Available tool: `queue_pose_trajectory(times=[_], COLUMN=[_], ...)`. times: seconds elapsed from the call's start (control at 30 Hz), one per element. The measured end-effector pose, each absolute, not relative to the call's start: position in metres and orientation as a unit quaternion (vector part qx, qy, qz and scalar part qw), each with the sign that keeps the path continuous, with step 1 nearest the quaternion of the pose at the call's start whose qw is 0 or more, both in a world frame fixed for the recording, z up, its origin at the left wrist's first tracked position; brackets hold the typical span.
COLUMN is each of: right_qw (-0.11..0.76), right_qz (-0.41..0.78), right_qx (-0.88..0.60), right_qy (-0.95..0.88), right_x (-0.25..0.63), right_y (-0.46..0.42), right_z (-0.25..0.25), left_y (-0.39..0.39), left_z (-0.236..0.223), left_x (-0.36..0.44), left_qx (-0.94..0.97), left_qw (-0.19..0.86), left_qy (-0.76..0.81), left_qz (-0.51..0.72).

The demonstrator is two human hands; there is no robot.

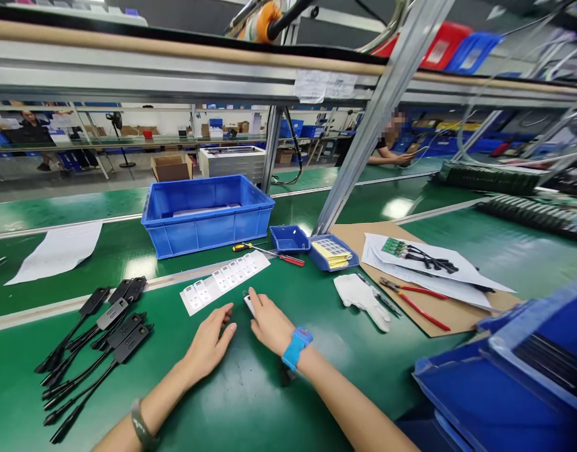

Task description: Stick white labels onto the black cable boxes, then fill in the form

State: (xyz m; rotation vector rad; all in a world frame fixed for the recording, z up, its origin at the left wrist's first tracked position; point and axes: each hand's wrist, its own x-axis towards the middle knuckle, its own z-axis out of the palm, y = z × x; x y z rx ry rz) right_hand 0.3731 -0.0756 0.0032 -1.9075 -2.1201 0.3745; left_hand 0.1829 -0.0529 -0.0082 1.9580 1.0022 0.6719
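Observation:
My right hand (272, 323), with a blue strap at its wrist, is closed over a small module (249, 305), of which only a pale face and a dark edge show. Something black (286, 374), perhaps its cable, peeks out below the wrist. Just to the left, my left hand (209, 340) hovers with thumb and fingers apart and nothing in it. A white sheet of labels (225, 280) lies beyond both hands. Several black cable modules (132, 343), box-shaped with short leads, rest in a group at the left.
Behind the labels stands a blue bin (208, 229). Screwdrivers (288, 258), a small blue tray (289, 238) and another tray with yellow labels (334, 252) sit nearby. A white glove (361, 300), red-handled cutters (422, 306) and a large blue bin (495, 376) occupy the right.

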Motion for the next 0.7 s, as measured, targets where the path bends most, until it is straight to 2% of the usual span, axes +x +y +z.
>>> queue_pose_trajectory(times=[0.07, 0.17, 0.47, 0.7], right_qw=[0.062, 0.062, 0.293, 0.503], right_qz=[0.092, 0.075, 0.122, 0.163], right_qx=[-0.717, -0.745, -0.680, -0.654], right_qy=[-0.688, -0.660, -0.661, -0.541], right_x=[0.395, 0.425, 0.441, 0.441], right_y=[-0.065, -0.040, 0.063, 0.070], right_z=[0.008, 0.012, -0.011, -0.017], left_y=[-0.038, -0.020, -0.003, 0.016], left_z=[-0.007, -0.010, -0.028, -0.042], left_x=[0.183, 0.180, 0.150, 0.141], left_qx=[0.852, 0.877, 0.884, 0.891], left_qw=[0.256, 0.174, 0.100, 0.033], left_qy=[0.411, 0.435, 0.429, 0.431], left_qz=[0.201, 0.104, 0.157, 0.137])
